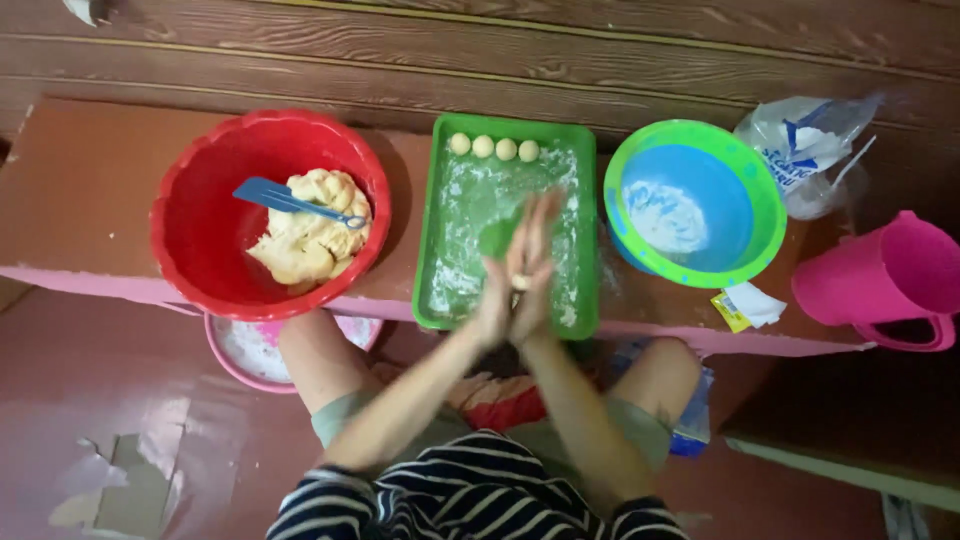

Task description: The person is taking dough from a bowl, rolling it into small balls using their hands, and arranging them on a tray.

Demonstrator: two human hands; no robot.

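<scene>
My left hand [494,292] and my right hand [535,268] are pressed palm to palm over the green tray [588,232], with a small piece of pale dough [518,283] showing between them. Both hands are blurred. The tray is dusted with flour and holds a row of several small dough balls [494,147] along its far edge. To the left stands a red bowl [200,225] with a lump of dough [308,238] and a blue spatula [285,200] resting on it.
A blue bowl with a green rim [765,215] holds some flour, right of the tray. A plastic flour bag [810,150] and a pink jug [890,280] stand farther right. Small packets [745,306] lie near the table edge. A pink bowl [245,355] sits below the table.
</scene>
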